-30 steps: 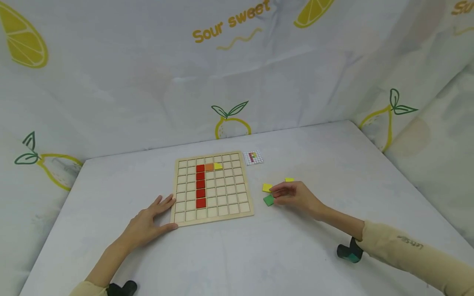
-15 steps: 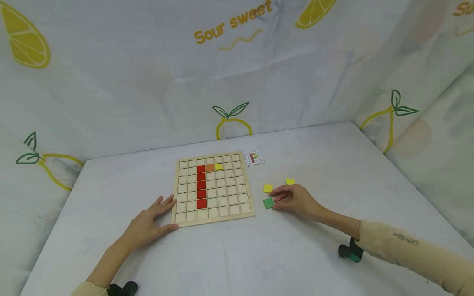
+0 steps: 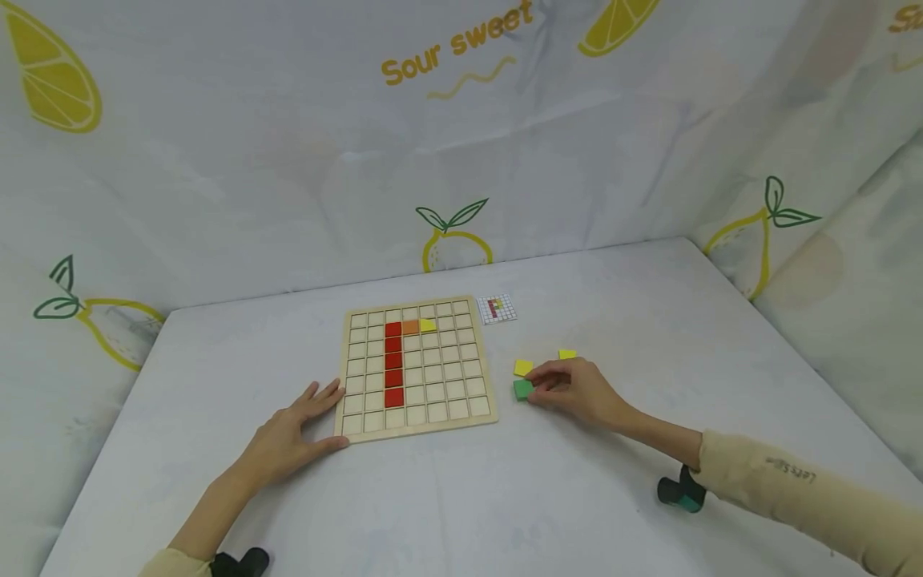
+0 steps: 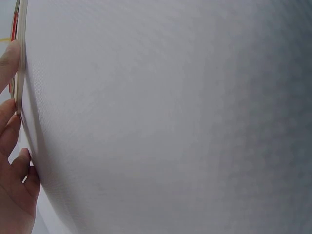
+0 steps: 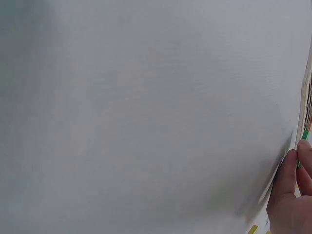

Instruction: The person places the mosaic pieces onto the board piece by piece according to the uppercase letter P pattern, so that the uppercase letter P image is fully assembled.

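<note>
My left hand (image 3: 281,441) lies with spread fingers along the left edge and near-left corner of a wooden grid board (image 3: 425,433). In the left wrist view those fingers (image 4: 9,131) touch the board's rim. A column of red tiles (image 3: 393,361), an orange tile (image 3: 410,327) and a yellow tile with a slanted corner (image 3: 428,325) sit in the board's cells. Right of the board, my right hand (image 3: 580,393) pinches the edge of a green square tile (image 3: 522,390), also visible between thumb and fingers in the right wrist view as a thin green edge (image 5: 305,134).
A small printed pattern card (image 3: 497,308) lies by the board's far-right corner. One yellow tile (image 3: 523,367) is just beyond the green one; another yellow tile (image 3: 567,354) is partly hidden behind the right hand. A white cloth (image 3: 433,513) covers the table.
My right fingers have closed on the green tile's right side, and the tile has turned and tilted up slightly. My left hand stays at the board.
</note>
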`<state>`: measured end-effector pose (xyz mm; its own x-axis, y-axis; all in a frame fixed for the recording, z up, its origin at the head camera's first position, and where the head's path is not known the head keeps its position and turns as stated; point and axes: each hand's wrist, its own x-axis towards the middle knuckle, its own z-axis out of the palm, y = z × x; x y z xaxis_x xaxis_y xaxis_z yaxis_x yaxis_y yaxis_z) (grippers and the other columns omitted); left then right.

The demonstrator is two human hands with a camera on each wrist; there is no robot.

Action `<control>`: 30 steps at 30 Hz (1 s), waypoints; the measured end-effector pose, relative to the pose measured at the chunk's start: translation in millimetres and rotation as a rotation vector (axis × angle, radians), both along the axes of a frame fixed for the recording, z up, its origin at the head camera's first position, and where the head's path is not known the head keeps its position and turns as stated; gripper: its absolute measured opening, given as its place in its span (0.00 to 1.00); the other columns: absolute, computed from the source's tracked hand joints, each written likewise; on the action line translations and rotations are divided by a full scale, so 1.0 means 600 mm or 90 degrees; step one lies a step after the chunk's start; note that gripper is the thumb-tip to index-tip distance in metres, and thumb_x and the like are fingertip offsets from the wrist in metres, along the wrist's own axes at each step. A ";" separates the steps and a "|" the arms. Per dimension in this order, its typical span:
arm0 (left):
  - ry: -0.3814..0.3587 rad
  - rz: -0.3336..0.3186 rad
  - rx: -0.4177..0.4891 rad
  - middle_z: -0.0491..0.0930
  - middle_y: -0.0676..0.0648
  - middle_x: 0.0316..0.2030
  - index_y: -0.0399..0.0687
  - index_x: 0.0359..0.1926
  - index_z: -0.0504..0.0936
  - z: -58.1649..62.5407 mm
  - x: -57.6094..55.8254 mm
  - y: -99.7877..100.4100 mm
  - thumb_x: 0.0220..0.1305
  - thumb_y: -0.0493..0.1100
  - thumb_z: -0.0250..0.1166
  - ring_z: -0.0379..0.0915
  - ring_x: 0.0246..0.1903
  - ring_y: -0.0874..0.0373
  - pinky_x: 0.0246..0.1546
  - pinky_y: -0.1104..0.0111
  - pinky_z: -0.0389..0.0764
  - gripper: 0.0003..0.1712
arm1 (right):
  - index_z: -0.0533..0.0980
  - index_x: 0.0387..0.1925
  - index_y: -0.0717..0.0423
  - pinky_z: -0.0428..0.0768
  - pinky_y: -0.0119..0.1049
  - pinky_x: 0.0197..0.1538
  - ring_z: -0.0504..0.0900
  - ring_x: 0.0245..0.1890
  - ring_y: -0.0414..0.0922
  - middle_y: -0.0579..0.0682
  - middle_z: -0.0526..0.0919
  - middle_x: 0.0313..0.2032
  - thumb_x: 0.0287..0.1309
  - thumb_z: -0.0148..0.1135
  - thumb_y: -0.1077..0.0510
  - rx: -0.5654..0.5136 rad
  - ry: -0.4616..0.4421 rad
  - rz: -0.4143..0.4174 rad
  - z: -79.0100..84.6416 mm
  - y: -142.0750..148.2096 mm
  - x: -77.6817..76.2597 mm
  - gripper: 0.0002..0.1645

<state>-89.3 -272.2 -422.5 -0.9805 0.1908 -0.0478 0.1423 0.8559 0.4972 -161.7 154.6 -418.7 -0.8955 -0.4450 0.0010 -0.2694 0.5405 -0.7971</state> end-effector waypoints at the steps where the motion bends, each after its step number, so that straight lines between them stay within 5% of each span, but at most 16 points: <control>1: 0.001 0.000 0.000 0.62 0.46 0.69 0.50 0.68 0.68 0.000 0.000 0.000 0.50 0.62 0.71 0.54 0.67 0.35 0.49 0.31 0.65 0.46 | 0.82 0.43 0.62 0.80 0.26 0.40 0.80 0.32 0.41 0.49 0.84 0.36 0.49 0.73 0.61 -0.004 -0.005 -0.005 0.001 0.000 0.001 0.17; 15: -0.007 0.003 -0.008 0.61 0.45 0.69 0.50 0.68 0.68 0.000 -0.001 0.000 0.50 0.63 0.70 0.54 0.67 0.35 0.49 0.31 0.64 0.47 | 0.82 0.41 0.67 0.82 0.28 0.41 0.86 0.38 0.46 0.59 0.85 0.41 0.49 0.72 0.66 -0.102 -0.098 -0.080 0.023 -0.042 -0.002 0.15; 30: 0.012 -0.004 -0.002 0.63 0.45 0.68 0.51 0.68 0.69 -0.001 0.001 0.000 0.50 0.62 0.71 0.55 0.66 0.35 0.49 0.32 0.65 0.46 | 0.83 0.38 0.66 0.82 0.30 0.39 0.82 0.33 0.40 0.54 0.86 0.36 0.48 0.72 0.67 -0.115 -0.141 -0.060 0.033 -0.111 -0.037 0.13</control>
